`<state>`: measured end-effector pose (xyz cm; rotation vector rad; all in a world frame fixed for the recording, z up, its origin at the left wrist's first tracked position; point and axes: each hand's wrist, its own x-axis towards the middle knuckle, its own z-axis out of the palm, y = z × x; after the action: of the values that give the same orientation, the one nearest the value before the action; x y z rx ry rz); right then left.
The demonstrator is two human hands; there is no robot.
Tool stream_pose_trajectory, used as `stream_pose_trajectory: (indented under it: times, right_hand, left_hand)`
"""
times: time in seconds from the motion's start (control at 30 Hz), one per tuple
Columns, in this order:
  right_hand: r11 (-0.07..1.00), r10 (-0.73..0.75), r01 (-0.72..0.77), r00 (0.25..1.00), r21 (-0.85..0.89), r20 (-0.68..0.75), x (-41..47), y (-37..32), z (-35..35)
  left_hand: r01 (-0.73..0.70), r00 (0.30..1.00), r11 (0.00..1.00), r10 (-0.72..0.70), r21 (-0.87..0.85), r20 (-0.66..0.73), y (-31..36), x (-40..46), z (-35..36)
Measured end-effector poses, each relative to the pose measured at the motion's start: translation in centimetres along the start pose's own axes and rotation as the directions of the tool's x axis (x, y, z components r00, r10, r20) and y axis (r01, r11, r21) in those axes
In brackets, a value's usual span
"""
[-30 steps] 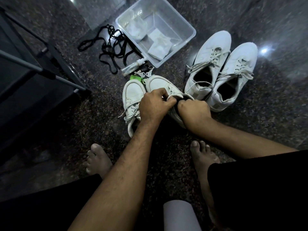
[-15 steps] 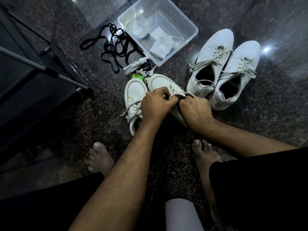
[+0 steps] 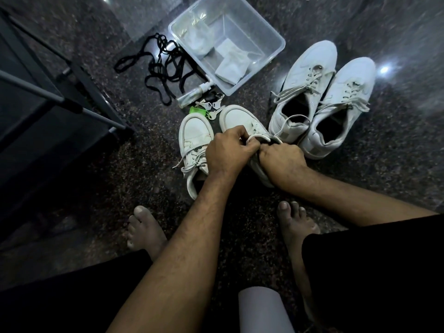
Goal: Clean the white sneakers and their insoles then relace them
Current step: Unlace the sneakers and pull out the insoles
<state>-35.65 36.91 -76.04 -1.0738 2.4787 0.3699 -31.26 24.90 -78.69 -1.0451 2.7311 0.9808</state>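
Observation:
Two small white sneakers stand side by side on the dark stone floor. The left small sneaker [image 3: 194, 138] sits untouched, its laces loose. Over the right small sneaker [image 3: 237, 117] both hands work. My left hand [image 3: 228, 152] pinches its white lace [image 3: 260, 136] with curled fingers. My right hand [image 3: 281, 161] grips the lace from the other side, knuckles up, and covers the shoe's opening. A larger pair of white sneakers [image 3: 310, 75] [image 3: 348, 92] lies to the right with loosened laces.
A clear plastic tub [image 3: 276, 39] holding white cloths stands at the back. Black laces [image 3: 163, 68], a small spray bottle [image 3: 194, 92] and keys with a green tag [image 3: 198, 109] lie beside it. Dark metal stand legs [image 3: 72, 102] cross the left. My bare feet [image 3: 144, 229] rest near.
Both hands stay on the right small sneaker's lace, and they have drawn closer together. The view has shifted slightly.

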Motion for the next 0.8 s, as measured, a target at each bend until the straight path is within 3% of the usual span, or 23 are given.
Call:
stream_pose_trajectory:
  times: [0.17,0.23,0.3,0.37,0.5,0.57,0.6,0.8]
  right_hand:
    - [0.986,-0.165,0.164,0.984,0.023,0.067,1.2,2.6,-0.1]
    - [0.941,-0.191,0.170,0.981,0.291,0.044,1.3,3.9,0.5]
    - [0.699,-0.230,0.168,0.973,0.695,-0.004,1.1,4.8,1.5]
    - [0.405,-0.232,0.151,0.971,0.901,-0.059,0.7,4.9,2.4]
    - [-0.066,-0.140,0.027,0.990,0.997,-0.036,-0.3,4.0,1.3]
    - [-0.363,-0.054,-0.071,0.997,0.929,0.055,-0.2,4.1,0.4]
    - [-0.448,-0.044,-0.102,0.995,0.888,0.092,-0.1,4.2,0.2]
    - [-0.371,-0.218,-0.179,0.971,0.911,0.102,-2.0,7.2,-1.4]
  left_hand:
    - [-0.013,1.000,1.000,0.013,-0.006,-0.010,-0.3,0.0,0.0]
    - [-0.025,1.000,0.999,0.025,-0.028,-0.014,-0.3,-0.3,0.2]
    - [-0.036,0.999,0.998,0.036,-0.041,-0.021,-0.4,-0.4,0.2]
    - [-0.038,0.999,0.998,0.037,-0.049,-0.022,-0.5,-0.5,0.2]
    - [-0.075,0.997,0.996,0.074,-0.039,-0.034,0.0,-0.4,-0.2]
    - [-0.072,0.996,0.996,0.070,-0.052,-0.051,0.0,-0.3,-0.4]
    - [-0.066,0.996,0.995,0.061,-0.075,-0.060,-0.2,-0.3,-0.5]
    - [-0.018,0.997,0.990,0.008,-0.139,-0.072,-0.6,-0.5,-0.9]
